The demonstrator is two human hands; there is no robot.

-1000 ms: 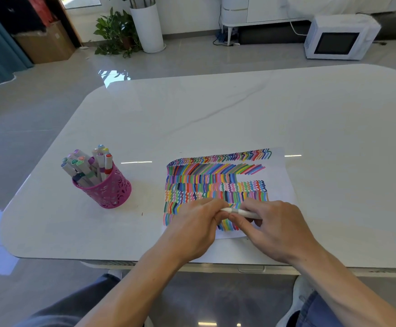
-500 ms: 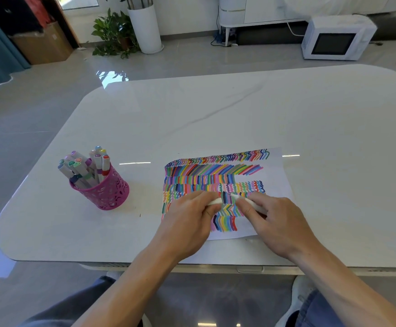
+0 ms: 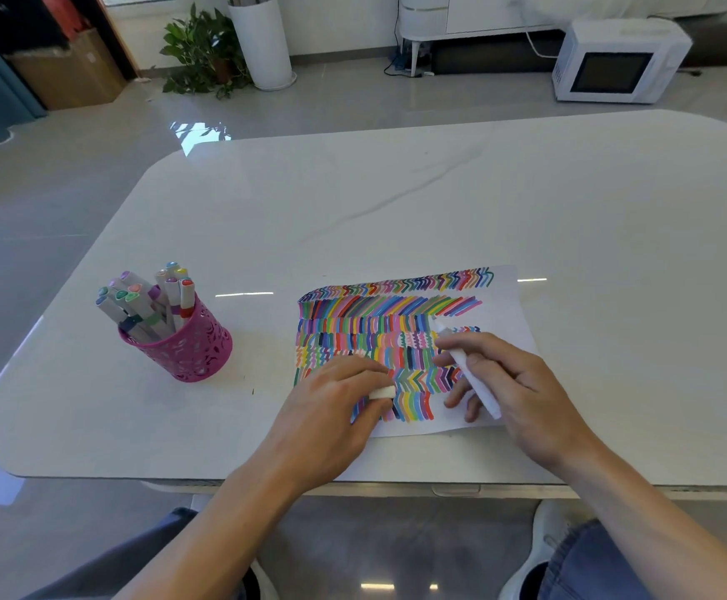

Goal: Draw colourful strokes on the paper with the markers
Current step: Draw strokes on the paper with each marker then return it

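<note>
Right hand [image 3: 521, 391]: fingers curled round the white marker [image 3: 472, 374], barrel slanting from the palm toward the far left, tip over the short zigzag row; cannot tell whether touching the sheet.
Left hand [image 3: 331, 413]: lying over the near left part of the sheet, fingertips pinching the marker's white cap [image 3: 382, 392].
Paper [image 3: 506, 311]: flat on the bench [image 3: 396, 201] close to its near edge, mostly filled with coloured rows, bare only along the right side and near corner.
Spare markers [image 3: 149, 296]: upright in the pink cup [image 3: 192, 348], well to the left of the sheet.
Step in hand: probably setting the tip down to extend the zigzag row rightward.
Risk, smearing: lower fingers and heel of the right hand lying over inked rows; dragging there likely to blur any wet colour.
Risk, overrun: little white left on the right; a long stroke liable to run off onto the pale bench and stain it.
Risk, slipping sheet: only hands holding the sheet on a glossy top; lifting the left one likely to let it skid mid-stroke.
Risk, lost cap: small and lightly pinched near the bench edge; easy to drop, leaving the tip to dry.
</note>
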